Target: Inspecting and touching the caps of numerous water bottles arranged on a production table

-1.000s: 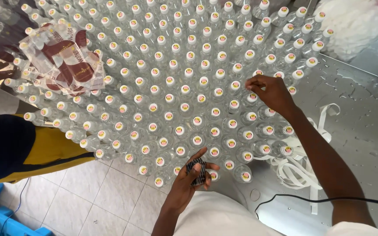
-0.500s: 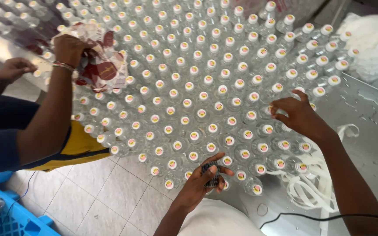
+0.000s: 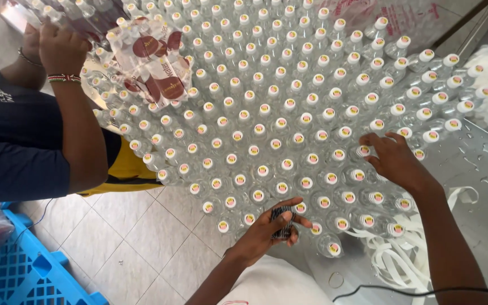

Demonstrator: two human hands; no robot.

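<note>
My left hand (image 3: 266, 229) pinches a small dark object (image 3: 282, 220) at the near edge of the capped bottles (image 3: 266, 113); my right hand (image 3: 393, 158), fingers spread, rests on caps. At far left a co-worker's hand (image 3: 60, 51) handles a wrapped pack (image 3: 153, 65); most bottles remain loose.

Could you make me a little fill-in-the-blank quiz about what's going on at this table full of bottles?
1. The left hand holds a small ____ object over the bottles.
2. The right hand rests on the bottle ____.
3. Beside the table, on the tiled floor, stands a ____ plastic crate.
4. The co-worker's hand grips a shrink-wrapped ____ of bottles.

Missing words: black; caps; blue; pack
</note>
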